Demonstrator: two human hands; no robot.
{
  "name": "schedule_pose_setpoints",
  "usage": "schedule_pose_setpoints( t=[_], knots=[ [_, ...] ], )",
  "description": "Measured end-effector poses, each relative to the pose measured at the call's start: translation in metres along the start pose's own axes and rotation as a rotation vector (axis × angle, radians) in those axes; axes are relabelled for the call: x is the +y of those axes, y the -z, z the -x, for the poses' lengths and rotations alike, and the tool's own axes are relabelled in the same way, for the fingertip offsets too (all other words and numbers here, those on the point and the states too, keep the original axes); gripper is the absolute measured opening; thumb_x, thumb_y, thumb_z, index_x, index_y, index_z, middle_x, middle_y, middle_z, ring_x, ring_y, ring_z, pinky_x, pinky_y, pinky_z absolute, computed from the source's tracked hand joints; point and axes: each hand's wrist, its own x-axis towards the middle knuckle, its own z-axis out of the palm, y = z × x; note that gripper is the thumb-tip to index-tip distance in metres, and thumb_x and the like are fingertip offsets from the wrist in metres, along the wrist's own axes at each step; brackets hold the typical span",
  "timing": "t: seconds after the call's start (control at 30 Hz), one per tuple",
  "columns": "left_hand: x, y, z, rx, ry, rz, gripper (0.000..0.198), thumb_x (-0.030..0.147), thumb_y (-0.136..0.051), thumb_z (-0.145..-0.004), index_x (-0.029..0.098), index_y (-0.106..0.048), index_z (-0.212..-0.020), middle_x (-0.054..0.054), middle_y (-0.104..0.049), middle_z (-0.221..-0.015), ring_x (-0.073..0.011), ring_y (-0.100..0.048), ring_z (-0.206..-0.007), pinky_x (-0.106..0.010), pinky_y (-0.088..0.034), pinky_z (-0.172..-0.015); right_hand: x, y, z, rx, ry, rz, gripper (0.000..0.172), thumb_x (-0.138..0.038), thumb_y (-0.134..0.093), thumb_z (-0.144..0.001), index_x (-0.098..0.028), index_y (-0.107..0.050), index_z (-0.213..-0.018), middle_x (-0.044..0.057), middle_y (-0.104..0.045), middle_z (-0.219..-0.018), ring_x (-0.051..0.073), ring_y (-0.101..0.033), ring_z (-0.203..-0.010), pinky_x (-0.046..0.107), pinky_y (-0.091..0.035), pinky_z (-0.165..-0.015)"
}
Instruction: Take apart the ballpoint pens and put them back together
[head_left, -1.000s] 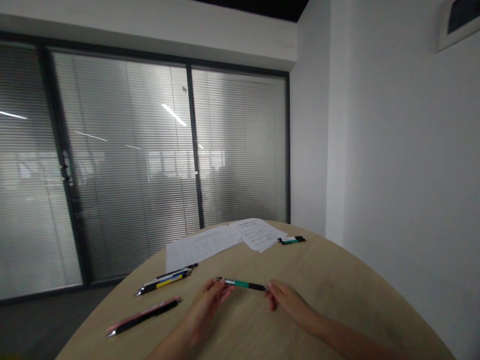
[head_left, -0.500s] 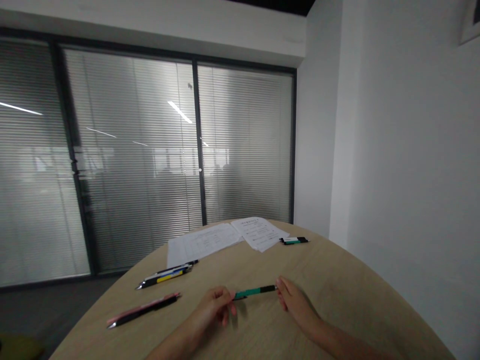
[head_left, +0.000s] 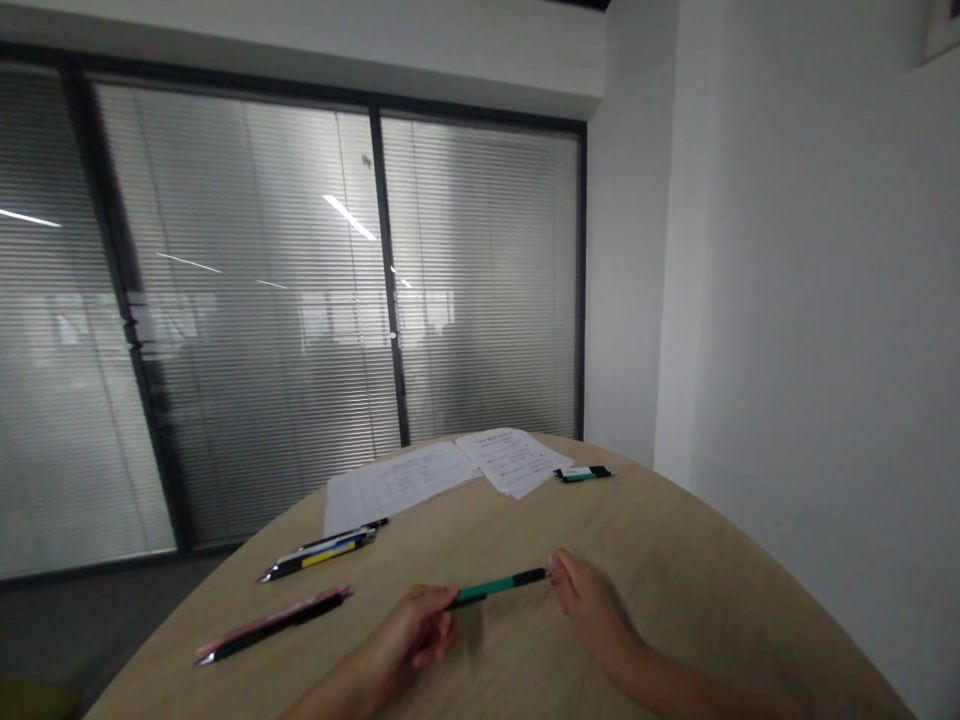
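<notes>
A green and black pen (head_left: 495, 587) is held roughly level, slightly tilted up to the right, just over the near part of the table. My left hand (head_left: 422, 625) pinches its left end between thumb and fingers, hiding that end. At the black grip end, the fingertips of my right hand (head_left: 581, 592) are closed around the pen's tip. To the left of my left hand lies a pair of pens, one pink (head_left: 259, 622) and one black (head_left: 277, 632), side by side.
The round wooden table (head_left: 637, 540) holds a cluster of several pens (head_left: 326, 552) at left. Printed paper sheets (head_left: 405, 482) lie towards the far edge. More green and black pens (head_left: 583, 473) rest beside them. Beyond stands a glass partition with blinds (head_left: 480, 280).
My left hand has shifted a little left along the pen, so more of its green barrel shows. My right hand stays at the tip. The view has turned slightly.
</notes>
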Motion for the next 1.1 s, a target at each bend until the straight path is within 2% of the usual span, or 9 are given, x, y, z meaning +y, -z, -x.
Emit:
schedule_pose_setpoints(
  t=[0.13,0.37,0.5,0.6,0.7,0.87,0.97,1.03,1.1],
  knots=[
    [-0.002,0.001,-0.002,-0.003,0.023,-0.056,0.052,0.065,-0.054,-0.055,0.017,-0.040,-0.040,0.006,-0.036,-0.030,-0.0033,-0.021,-0.029,-0.022,-0.004,-0.037,0.009,-0.005,-0.005,-0.030,-0.042,-0.087,0.039,-0.051,-0.028,-0.083,-0.021,-0.043,-0.062,-0.002,-0.047,-0.055,0.011,-0.044,-0.050,0.021,-0.031,-0.047],
    [-0.010,0.001,-0.007,0.077,-0.086,-0.299,0.053,0.071,-0.040,-0.062,0.019,-0.044,-0.052,0.005,-0.047,-0.042,-0.0066,-0.030,-0.032,-0.021,-0.020,-0.037,0.013,-0.016,-0.017,-0.204,-0.311,-0.425,0.042,-0.058,-0.028,-0.077,-0.022,-0.035,-0.056,-0.006,-0.033,-0.043,0.010,-0.034,-0.037,0.023,-0.030,-0.040],
    [-0.010,0.001,-0.002,0.135,-0.226,-0.619,0.044,0.057,-0.038,-0.074,0.019,-0.048,-0.054,0.003,-0.048,-0.050,-0.0126,-0.044,-0.048,-0.022,-0.031,-0.049,0.008,-0.013,-0.016,-0.170,-0.314,-0.461,0.043,-0.062,-0.032,-0.071,-0.022,-0.036,-0.056,-0.007,-0.032,-0.045,0.009,-0.033,-0.037,0.023,-0.028,-0.038],
    [-0.009,0.002,0.001,0.201,-0.315,-0.829,0.031,0.043,-0.041,-0.078,0.020,-0.052,-0.060,0.000,-0.053,-0.058,-0.0163,-0.050,-0.060,-0.023,-0.031,-0.056,0.007,-0.012,-0.015,-0.167,-0.303,-0.449,0.044,-0.065,-0.033,-0.068,-0.023,-0.034,-0.055,-0.007,-0.031,-0.045,0.009,-0.031,-0.037,0.023,-0.026,-0.037],
    [-0.009,0.002,0.003,0.212,-0.341,-0.918,0.027,0.039,-0.041,-0.079,0.020,-0.053,-0.062,-0.001,-0.055,-0.061,-0.0170,-0.051,-0.061,-0.023,-0.030,-0.056,0.006,-0.011,-0.015,-0.165,-0.266,-0.458,0.044,-0.064,-0.036,-0.067,-0.023,-0.033,-0.055,-0.007,-0.031,-0.047,0.009,-0.031,-0.038,0.022,-0.026,-0.038],
    [-0.012,-0.004,0.003,0.129,-0.250,-0.712,0.046,0.060,-0.039,-0.072,0.019,-0.048,-0.052,0.002,-0.048,-0.049,-0.0136,-0.046,-0.049,-0.023,-0.030,-0.050,0.008,-0.011,-0.016,-0.170,-0.243,-0.460,0.044,-0.065,-0.035,-0.067,-0.023,-0.033,-0.057,-0.006,-0.032,-0.048,0.010,-0.033,-0.040,0.023,-0.029,-0.041],
    [-0.014,-0.008,0.001,0.105,-0.106,-0.462,0.060,0.076,-0.031,-0.061,0.019,-0.045,-0.048,0.004,-0.040,-0.037,-0.0093,-0.031,-0.032,-0.023,-0.022,-0.037,0.010,-0.013,-0.017,-0.181,-0.215,-0.443,0.045,-0.066,-0.033,-0.067,-0.023,-0.034,-0.057,-0.006,-0.034,-0.047,0.011,-0.036,-0.041,0.024,-0.030,-0.043],
    [-0.014,-0.008,-0.001,0.098,-0.035,-0.325,0.067,0.080,-0.025,-0.058,0.019,-0.046,-0.044,0.005,-0.036,-0.031,-0.0075,-0.025,-0.027,-0.023,-0.016,-0.034,0.011,-0.013,-0.017,-0.199,-0.185,-0.433,0.044,-0.065,-0.033,-0.069,-0.022,-0.036,-0.058,-0.005,-0.037,-0.047,0.011,-0.037,-0.042,0.024,-0.030,-0.043],
    [-0.014,-0.005,-0.003,0.069,0.002,-0.246,0.071,0.081,-0.024,-0.058,0.017,-0.048,-0.041,0.003,-0.036,-0.029,-0.0071,-0.026,-0.026,-0.023,-0.016,-0.033,0.012,-0.013,-0.017,-0.206,-0.155,-0.414,0.043,-0.063,-0.032,-0.072,-0.022,-0.038,-0.059,-0.005,-0.039,-0.048,0.011,-0.038,-0.043,0.024,-0.030,-0.044]
  ],
)
